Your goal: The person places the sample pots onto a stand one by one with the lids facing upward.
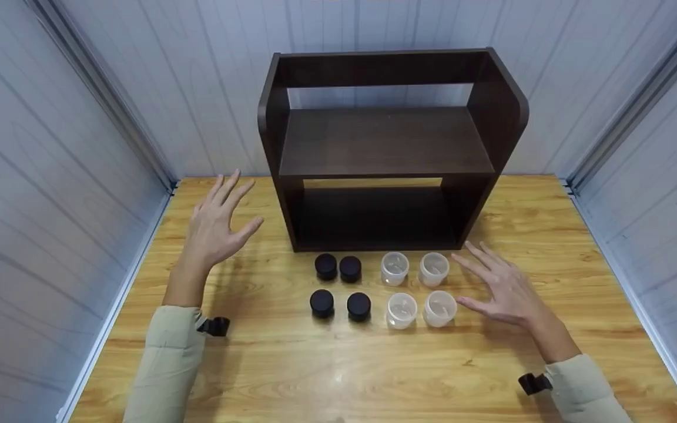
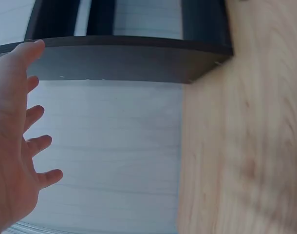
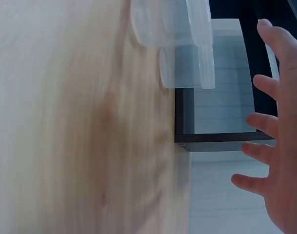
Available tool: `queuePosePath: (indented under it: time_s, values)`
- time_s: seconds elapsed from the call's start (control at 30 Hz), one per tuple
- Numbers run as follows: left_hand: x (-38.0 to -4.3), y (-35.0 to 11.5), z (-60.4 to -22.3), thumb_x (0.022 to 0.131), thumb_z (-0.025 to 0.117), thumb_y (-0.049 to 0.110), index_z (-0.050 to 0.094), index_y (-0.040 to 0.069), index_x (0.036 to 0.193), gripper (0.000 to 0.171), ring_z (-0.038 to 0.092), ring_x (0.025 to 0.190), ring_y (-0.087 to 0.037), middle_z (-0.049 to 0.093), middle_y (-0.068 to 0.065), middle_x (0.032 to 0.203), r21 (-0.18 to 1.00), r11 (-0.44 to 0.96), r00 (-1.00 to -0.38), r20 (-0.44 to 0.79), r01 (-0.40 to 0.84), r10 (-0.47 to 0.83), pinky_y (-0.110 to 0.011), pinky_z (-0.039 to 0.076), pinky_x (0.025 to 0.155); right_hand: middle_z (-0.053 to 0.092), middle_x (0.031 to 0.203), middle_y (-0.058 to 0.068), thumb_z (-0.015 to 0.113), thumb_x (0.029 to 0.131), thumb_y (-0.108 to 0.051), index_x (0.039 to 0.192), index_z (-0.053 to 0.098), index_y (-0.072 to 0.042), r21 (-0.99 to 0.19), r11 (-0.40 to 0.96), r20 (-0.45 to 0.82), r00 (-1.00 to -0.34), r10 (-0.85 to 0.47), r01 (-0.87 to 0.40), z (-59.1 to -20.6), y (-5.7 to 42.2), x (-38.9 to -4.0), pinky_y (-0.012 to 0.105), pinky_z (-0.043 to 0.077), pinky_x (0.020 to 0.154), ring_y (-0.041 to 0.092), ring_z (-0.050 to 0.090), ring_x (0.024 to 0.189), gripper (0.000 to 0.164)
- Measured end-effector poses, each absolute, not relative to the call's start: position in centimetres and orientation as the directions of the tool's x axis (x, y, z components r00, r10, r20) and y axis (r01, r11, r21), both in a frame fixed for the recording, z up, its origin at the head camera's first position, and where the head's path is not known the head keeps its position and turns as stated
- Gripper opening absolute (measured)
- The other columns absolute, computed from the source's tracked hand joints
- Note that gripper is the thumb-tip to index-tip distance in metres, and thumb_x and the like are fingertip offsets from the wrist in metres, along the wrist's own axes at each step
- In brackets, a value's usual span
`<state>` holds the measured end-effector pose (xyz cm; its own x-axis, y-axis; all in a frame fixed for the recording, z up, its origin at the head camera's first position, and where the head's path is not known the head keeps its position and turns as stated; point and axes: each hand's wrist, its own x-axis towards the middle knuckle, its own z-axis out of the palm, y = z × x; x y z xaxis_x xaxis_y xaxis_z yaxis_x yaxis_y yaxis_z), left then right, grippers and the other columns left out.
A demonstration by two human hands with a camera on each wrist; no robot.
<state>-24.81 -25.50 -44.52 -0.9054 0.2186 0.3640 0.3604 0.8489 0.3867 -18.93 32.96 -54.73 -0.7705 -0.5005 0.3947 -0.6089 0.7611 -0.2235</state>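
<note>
Head view shows your left hand (image 1: 215, 229) and right hand (image 1: 503, 288) wide; approach the translucent round plastic cups (image 1: 440, 310) gently from the right edge of the yellow wooden desk (image 1: 268, 370).

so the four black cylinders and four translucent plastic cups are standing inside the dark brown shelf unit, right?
Not inside: the head view shows the four black cylinders and four translucent plastic cups standing on the wood-grain tabletop, in front of the dark brown shelf unit.

Apparently a booth (image 1: 209, 88): panelled walls (image 1: 50, 194) enclose the table (image 1: 274, 376).
</note>
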Motion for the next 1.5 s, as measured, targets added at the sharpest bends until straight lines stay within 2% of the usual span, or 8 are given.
queuePosePath:
  time_s: [0.17, 0.37, 0.53, 0.73, 0.87, 1.1, 1.33, 1.5]
  values:
    - [-25.6, -24.7, -43.7, 0.103, 0.077, 0.037, 0.048, 0.017, 0.172, 0.077, 0.030, 0.173, -0.047, 0.038, -0.016, 0.184, 0.478, 0.785, -0.882, 0.435, 0.395, 0.179, -0.085, 0.032, 0.129, 0.056, 0.167, 0.029, 0.091, 0.083, -0.050, 0.162, 0.062, -0.017, -0.299, 0.750, 0.357, -0.798, -0.486, -0.590, -55.6, 32.7, -18.3, 0.083, 0.055, 0.105, 0.061, 0.056, 0.149, 0.090]
    - [-26.4, -23.8, -42.5, 0.102, 0.077, 0.029, 0.045, 0.010, 0.172, 0.080, 0.030, 0.174, -0.045, 0.037, -0.017, 0.184, 0.611, 0.644, -0.845, 0.524, 0.461, 0.108, -0.069, 0.028, 0.140, 0.061, 0.159, 0.031, 0.096, 0.078, -0.049, 0.160, 0.063, -0.015, -0.400, 0.700, 0.344, -0.805, -0.483, -0.591, -56.9, 32.2, -18.0, 0.080, 0.058, 0.102, 0.060, 0.063, 0.138, 0.095]
    - [-27.1, -22.7, -41.3, 0.102, 0.078, 0.028, 0.038, 0.006, 0.175, 0.086, 0.033, 0.173, -0.039, 0.034, -0.019, 0.185, 0.610, 0.575, -0.791, 0.601, 0.545, 0.113, -0.061, 0.028, 0.142, 0.069, 0.144, 0.022, 0.101, 0.073, -0.050, 0.153, 0.068, -0.013, -0.418, 0.657, 0.383, -0.778, -0.499, -0.627, -57.7, 31.8, -18.0, 0.066, 0.064, 0.099, 0.043, 0.071, 0.128, 0.094]
    - [-27.6, -21.5, -39.7, 0.101, 0.081, 0.024, 0.034, 0.006, 0.176, 0.090, 0.032, 0.174, -0.036, 0.027, -0.018, 0.188, 0.613, 0.508, -0.755, 0.645, 0.605, 0.120, -0.071, 0.043, 0.129, 0.071, 0.123, 0.014, 0.106, 0.071, -0.043, 0.148, 0.070, -0.011, -0.424, 0.591, 0.424, -0.727, -0.540, -0.686, -58.5, 31.4, -18.0, 0.045, 0.065, 0.089, 0.029, 0.074, 0.106, 0.091]
    - [-27.8, -21.1, -38.7, 0.101, 0.081, 0.023, 0.032, 0.007, 0.177, 0.092, 0.028, 0.176, -0.035, 0.021, -0.016, 0.190, 0.625, 0.473, -0.751, 0.646, 0.621, 0.133, -0.075, 0.047, 0.124, 0.072, 0.119, 0.011, 0.108, 0.069, -0.040, 0.143, 0.072, -0.007, -0.438, 0.545, 0.444, -0.699, -0.561, -0.715, -58.9, 31.2, -17.9, 0.041, 0.064, 0.089, 0.027, 0.073, 0.103, 0.090]
    - [-28.4, -20.6, -37.2, 0.099, 0.083, 0.020, 0.033, 0.006, 0.176, 0.093, 0.023, 0.178, -0.030, 0.018, -0.016, 0.191, 0.633, 0.396, -0.726, 0.673, 0.665, 0.142, -0.075, 0.047, 0.125, 0.075, 0.118, 0.001, 0.110, 0.065, -0.033, 0.140, 0.074, -0.005, -0.471, 0.509, 0.449, -0.692, -0.565, -0.720, -59.5, 30.5, -17.8, 0.036, 0.065, 0.091, 0.014, 0.073, 0.105, 0.087]
    - [-29.5, -20.2, -36.7, 0.099, 0.082, 0.016, 0.041, 0.008, 0.173, 0.085, 0.026, 0.177, -0.029, 0.020, -0.014, 0.191, 0.639, 0.378, -0.724, 0.674, 0.670, 0.145, -0.075, 0.049, 0.123, 0.079, 0.122, 0.002, 0.110, 0.065, -0.030, 0.137, 0.074, -0.005, -0.470, 0.521, 0.440, -0.701, -0.562, -0.713, -59.9, 30.1, -17.7, 0.028, 0.063, 0.099, 0.020, 0.077, 0.109, 0.084]
    - [-30.2, -19.7, -36.6, 0.098, 0.081, 0.015, 0.053, 0.011, 0.167, 0.074, 0.031, 0.175, -0.029, 0.023, -0.011, 0.190, 0.651, 0.357, -0.727, 0.672, 0.670, 0.141, -0.075, 0.053, 0.119, 0.083, 0.126, 0.008, 0.109, 0.065, -0.025, 0.136, 0.075, -0.008, -0.491, 0.545, 0.419, -0.732, -0.537, -0.680, -59.9, 29.8, -17.3, 0.034, 0.065, 0.100, 0.023, 0.079, 0.113, 0.081]
